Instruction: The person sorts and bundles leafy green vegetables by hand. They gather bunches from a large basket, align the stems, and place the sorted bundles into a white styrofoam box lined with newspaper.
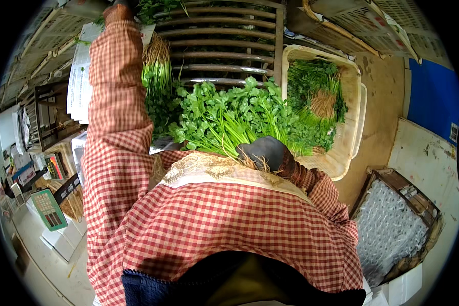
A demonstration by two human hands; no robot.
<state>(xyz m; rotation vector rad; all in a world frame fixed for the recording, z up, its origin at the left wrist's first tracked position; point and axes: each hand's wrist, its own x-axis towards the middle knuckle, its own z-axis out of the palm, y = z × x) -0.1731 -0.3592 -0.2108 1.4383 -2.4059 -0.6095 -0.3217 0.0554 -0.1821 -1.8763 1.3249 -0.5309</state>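
My right hand (264, 152), in a dark grey glove, is closed around the root end of a bunch of leafy greens (233, 118) that looks like coriander or Chinese celery. Its stems and leaves fan out away from my body, and thin roots stick out below the glove. My left arm in a checked sleeve reaches far forward; only a dark sliver of my left hand (121, 2) shows at the top edge, so its fingers are hidden. Beside that forearm lies another bunch (157, 69), its brown roots pointing away from me.
A slatted metal rack (229, 55) lies ahead. On the right stands a cream plastic crate (350, 153) holding more bunches. Printed paper sheets (78, 80) hang left of my sleeve. A green-faced scale (49, 209) is far left, and a wooden box with bubble wrap (390, 225) is at right.
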